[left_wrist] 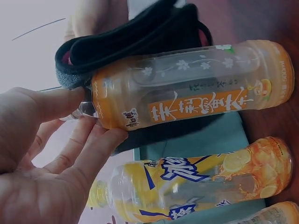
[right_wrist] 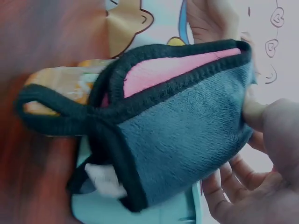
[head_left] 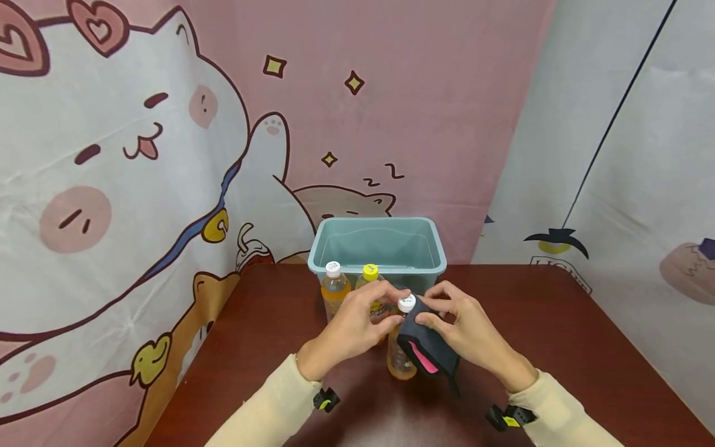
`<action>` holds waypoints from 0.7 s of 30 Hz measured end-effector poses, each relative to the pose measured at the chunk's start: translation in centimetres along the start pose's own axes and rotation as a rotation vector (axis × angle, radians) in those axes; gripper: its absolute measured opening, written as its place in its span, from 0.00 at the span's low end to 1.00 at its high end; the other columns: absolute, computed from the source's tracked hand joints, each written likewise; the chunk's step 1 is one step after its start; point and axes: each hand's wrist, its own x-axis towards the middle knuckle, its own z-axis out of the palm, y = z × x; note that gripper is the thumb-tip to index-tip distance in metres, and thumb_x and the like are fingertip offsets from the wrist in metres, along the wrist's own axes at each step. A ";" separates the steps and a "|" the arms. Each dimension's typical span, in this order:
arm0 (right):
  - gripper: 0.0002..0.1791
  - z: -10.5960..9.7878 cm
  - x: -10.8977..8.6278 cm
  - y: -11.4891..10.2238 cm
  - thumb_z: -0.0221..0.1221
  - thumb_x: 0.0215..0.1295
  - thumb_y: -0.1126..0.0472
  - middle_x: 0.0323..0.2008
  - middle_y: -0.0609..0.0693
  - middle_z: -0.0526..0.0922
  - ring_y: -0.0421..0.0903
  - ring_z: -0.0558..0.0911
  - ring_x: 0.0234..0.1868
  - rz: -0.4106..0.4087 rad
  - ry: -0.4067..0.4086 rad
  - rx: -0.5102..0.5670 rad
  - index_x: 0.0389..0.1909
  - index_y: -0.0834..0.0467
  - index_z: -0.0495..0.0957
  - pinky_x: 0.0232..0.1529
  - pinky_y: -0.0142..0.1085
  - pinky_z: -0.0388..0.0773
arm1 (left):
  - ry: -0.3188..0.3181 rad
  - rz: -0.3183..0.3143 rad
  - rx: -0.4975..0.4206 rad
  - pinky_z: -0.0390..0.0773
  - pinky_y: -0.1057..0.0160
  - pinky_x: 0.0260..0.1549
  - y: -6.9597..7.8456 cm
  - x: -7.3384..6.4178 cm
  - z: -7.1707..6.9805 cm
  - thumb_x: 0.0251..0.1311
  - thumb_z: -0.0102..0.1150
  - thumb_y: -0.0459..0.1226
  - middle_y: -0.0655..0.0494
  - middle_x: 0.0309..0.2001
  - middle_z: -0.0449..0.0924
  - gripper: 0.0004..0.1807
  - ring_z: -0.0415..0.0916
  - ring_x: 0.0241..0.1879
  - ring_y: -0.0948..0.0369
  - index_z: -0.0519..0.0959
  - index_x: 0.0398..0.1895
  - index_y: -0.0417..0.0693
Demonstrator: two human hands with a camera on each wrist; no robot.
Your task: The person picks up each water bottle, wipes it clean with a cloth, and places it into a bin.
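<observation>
My left hand holds a drink bottle by its neck, thumb on one side and fingers on the other. The bottle has a white cap, an orange label and stands upright on the table. With thumb and fingers my right hand grips a folded dark grey cloth with black edging. Pink lining and a black loop show on the cloth. It lies against the bottle's upper right side, partly covering it in the head view.
Behind the hands stand a white-capped bottle and a yellow-capped bottle. A light blue plastic bin is at the back of the brown table, near a cartoon-printed curtain.
</observation>
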 end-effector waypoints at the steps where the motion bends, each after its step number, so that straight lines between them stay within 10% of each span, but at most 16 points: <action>1: 0.24 0.1 -0.2 0.0 0.79 0.73 0.60 0.56 0.47 0.85 0.37 0.79 0.43 0.002 -0.015 0.008 0.67 0.60 0.92 0.35 0.31 0.80 | 0.001 0.001 0.002 0.95 0.47 0.62 0.0 0.0 0.0 0.73 0.80 0.30 0.52 0.70 0.90 0.20 0.92 0.61 0.54 0.85 0.63 0.48; 6: 0.29 0.4 -1.0 0.1 0.73 0.80 0.59 0.67 0.52 0.81 0.39 0.81 0.52 -0.014 -0.064 0.037 0.78 0.60 0.84 0.38 0.30 0.85 | 0.007 0.003 -0.002 0.96 0.50 0.61 0.1 0.0 0.1 0.72 0.80 0.30 0.53 0.71 0.90 0.19 0.91 0.62 0.54 0.85 0.62 0.48; 21: 0.22 0.4 -1.0 0.5 0.83 0.60 0.67 0.40 0.42 0.83 0.29 0.73 0.33 -0.114 0.092 -0.044 0.56 0.63 0.96 0.30 0.21 0.71 | 0.007 -0.057 -0.035 0.97 0.47 0.59 0.0 0.0 0.5 0.72 0.80 0.30 0.54 0.73 0.90 0.19 0.87 0.68 0.53 0.85 0.61 0.49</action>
